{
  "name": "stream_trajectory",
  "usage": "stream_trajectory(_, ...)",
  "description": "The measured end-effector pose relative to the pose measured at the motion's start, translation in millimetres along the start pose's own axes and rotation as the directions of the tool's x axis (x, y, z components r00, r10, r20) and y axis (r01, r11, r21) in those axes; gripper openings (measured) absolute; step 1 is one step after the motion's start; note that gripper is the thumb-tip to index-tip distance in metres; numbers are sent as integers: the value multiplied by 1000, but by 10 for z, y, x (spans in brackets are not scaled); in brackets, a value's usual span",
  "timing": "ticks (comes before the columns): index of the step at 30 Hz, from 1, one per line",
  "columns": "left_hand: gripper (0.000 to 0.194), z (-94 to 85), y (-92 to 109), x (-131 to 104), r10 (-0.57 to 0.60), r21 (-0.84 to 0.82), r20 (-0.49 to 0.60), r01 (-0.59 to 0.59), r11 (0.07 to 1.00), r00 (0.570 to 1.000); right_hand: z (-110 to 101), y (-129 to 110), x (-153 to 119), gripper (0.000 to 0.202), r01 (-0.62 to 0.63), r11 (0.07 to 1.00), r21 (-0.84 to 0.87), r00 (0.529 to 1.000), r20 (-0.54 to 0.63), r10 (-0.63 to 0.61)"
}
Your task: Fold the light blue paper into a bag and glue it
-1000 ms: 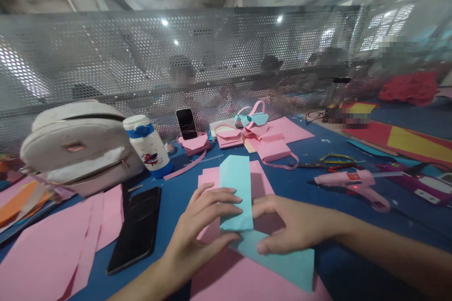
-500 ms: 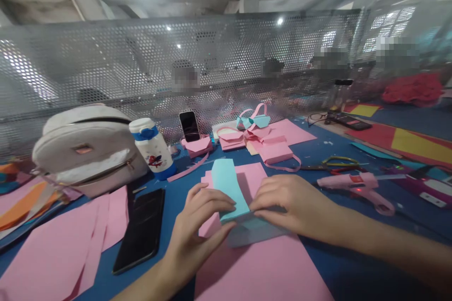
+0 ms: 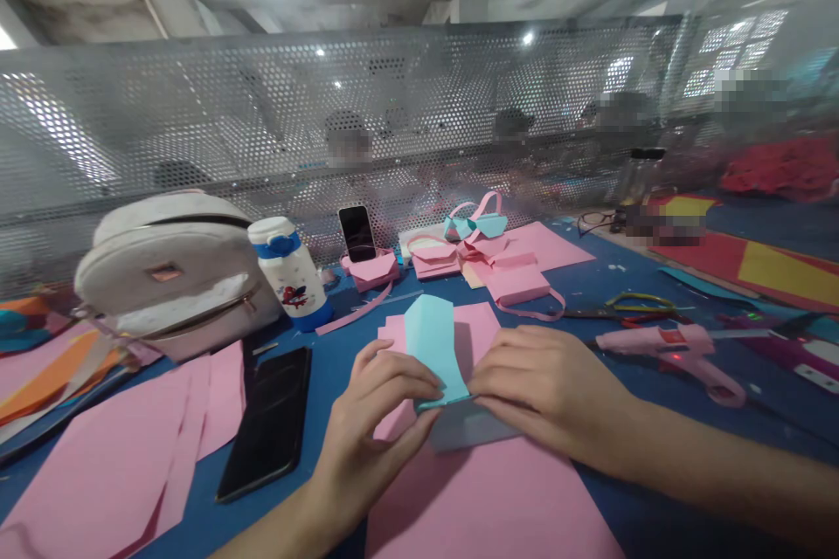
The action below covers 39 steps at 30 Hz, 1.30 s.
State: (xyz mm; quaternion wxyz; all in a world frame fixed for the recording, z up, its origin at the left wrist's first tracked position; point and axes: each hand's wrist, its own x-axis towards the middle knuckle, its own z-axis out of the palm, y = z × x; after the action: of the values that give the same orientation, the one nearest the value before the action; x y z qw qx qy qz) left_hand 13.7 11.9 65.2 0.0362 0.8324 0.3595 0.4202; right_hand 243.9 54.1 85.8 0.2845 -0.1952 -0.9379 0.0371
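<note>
A folded piece of light blue paper (image 3: 433, 341) is held between both hands, its upper flap standing up and its lower part bent toward me in shadow. My left hand (image 3: 384, 406) pinches its left edge, thumb below and fingers on top. On the right side, my right hand (image 3: 537, 380) grips the fold with fingertips pressed together. Beneath the blue paper lie pink paper sheets (image 3: 491, 498) on the blue table. What the right fingers cover of the fold is hidden.
Left are a black phone (image 3: 266, 424), pink sheets (image 3: 111, 454), a backpack (image 3: 176, 271) and a bottle (image 3: 292, 275). Behind stand small pink paper bags (image 3: 436, 260) and a propped phone (image 3: 357, 233). Right lie a pink glue gun (image 3: 682, 345) and scissors (image 3: 635, 306); a perforated metal screen (image 3: 419, 105) closes the back.
The blue paper's upper flap stands more upright and shows more of its face. Both hands keep their grip at the fold. The whole view has shifted slightly.
</note>
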Motion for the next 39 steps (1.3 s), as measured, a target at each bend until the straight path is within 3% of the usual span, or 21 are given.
stream_trajectory(8, 12, 4, 11, -5, -1, -9, -2, 1, 1000, 1000, 7, -13, 25, 14, -144, 986, 84, 989, -29, 146)
stream_trajectory(20, 16, -14, 32, -21, 32, 24, 12, -32, 999, 999, 16, -73, 118, 4, -102, 990, 96, 994, -36, 106)
stream_trajectory(39, 16, 12, 34, -20, 34, 38, 3, -34, 999, 999, 60, -60, 136, 5, -148, 981, 127, 987, -37, 154)
